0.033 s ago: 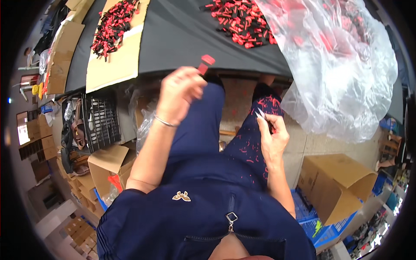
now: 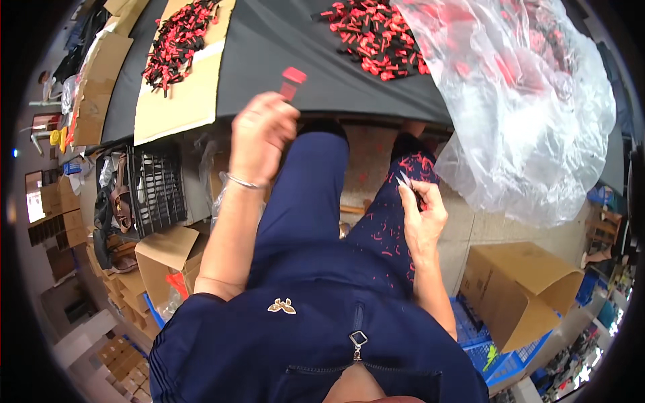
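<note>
Left hand (image 2: pixel 261 134) pinched on red clip (image 2: pixel 291 82) at bench (image 2: pixel 336 74) edge; right hand (image 2: pixel 422 213) clamped on blade (image 2: pixel 406 180). Could drop clip floorward.

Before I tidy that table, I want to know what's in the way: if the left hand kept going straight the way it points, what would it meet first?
Probably the edge of the dark table. The left hand, holding a small red piece, points up toward it, and farther on lies the pile of red and black pieces. Depth is unclear, so it may pass above the edge.
</note>
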`<state>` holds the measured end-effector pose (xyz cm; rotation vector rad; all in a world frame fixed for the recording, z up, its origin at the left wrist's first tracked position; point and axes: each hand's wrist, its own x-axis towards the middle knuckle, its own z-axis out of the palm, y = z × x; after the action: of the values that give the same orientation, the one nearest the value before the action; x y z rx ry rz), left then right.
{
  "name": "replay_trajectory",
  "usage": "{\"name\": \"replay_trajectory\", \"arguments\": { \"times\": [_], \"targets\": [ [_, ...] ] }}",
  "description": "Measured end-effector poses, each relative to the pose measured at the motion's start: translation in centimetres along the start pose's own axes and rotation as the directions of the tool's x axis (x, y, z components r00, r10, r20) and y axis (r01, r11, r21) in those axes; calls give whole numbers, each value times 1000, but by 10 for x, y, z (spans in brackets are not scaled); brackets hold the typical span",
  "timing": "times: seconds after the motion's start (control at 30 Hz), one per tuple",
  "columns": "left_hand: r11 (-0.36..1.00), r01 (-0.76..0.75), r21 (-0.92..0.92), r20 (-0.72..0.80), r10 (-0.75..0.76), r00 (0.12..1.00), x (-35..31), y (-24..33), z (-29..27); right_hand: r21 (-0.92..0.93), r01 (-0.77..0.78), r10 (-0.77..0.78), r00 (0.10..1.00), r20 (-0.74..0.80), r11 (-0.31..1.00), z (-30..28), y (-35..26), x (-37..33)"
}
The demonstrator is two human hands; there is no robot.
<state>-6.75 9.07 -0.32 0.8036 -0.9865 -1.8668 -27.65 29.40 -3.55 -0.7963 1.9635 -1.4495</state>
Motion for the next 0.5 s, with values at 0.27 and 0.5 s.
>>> {"name": "replay_trajectory", "arguments": {
  "times": [0.27,0.5],
  "targets": [
    [986,-20,163,-263,63,963,65,23,2,54,-32,28,998,64,998,12,-9,6],
    [-164,-330,930,354,641,680,171,7,17,43,-53,49,996,78,998,12,-9,14]
  ]
}}
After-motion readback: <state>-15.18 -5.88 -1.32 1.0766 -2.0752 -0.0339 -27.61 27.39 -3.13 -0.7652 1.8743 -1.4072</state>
